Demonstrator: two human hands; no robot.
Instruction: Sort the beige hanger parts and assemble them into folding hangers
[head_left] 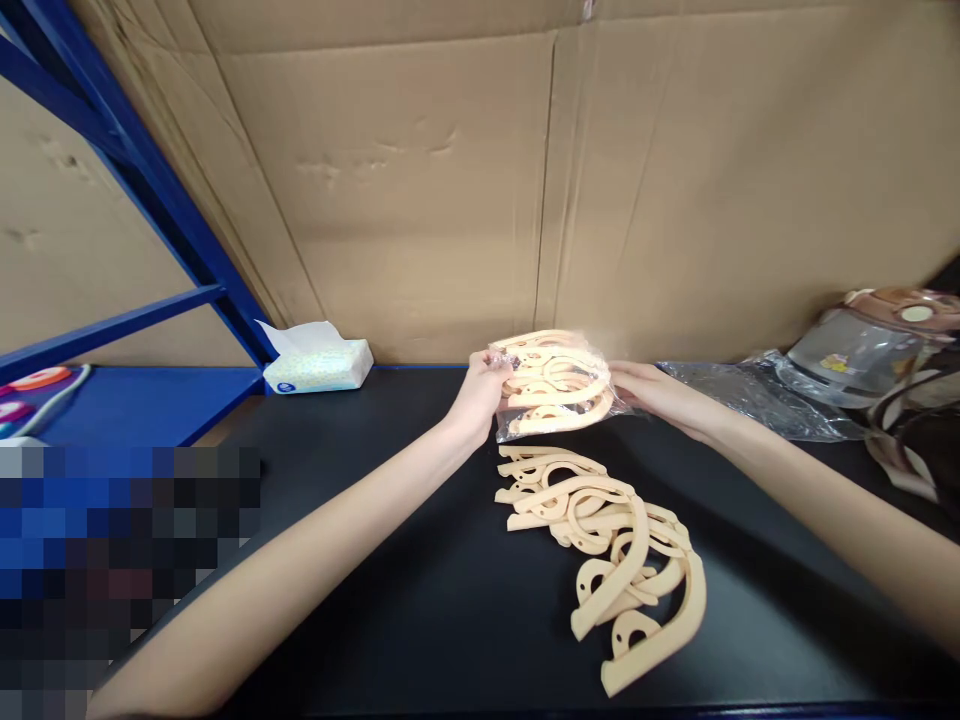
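With our left hand (pixel 481 393), the grip pinches the clear bag of folded beige hangers (pixel 559 385) at its nine o'clock edge; our right hand (pixel 646 388) meets its three o'clock side, seemingly to steady it, though we cannot tell whether those fingers clasp; the bag sits between our hands, near half past eleven from the loose hangers (pixel 636 525), which overlap on the tabletop (pixel 412 610), probably for easy reach.
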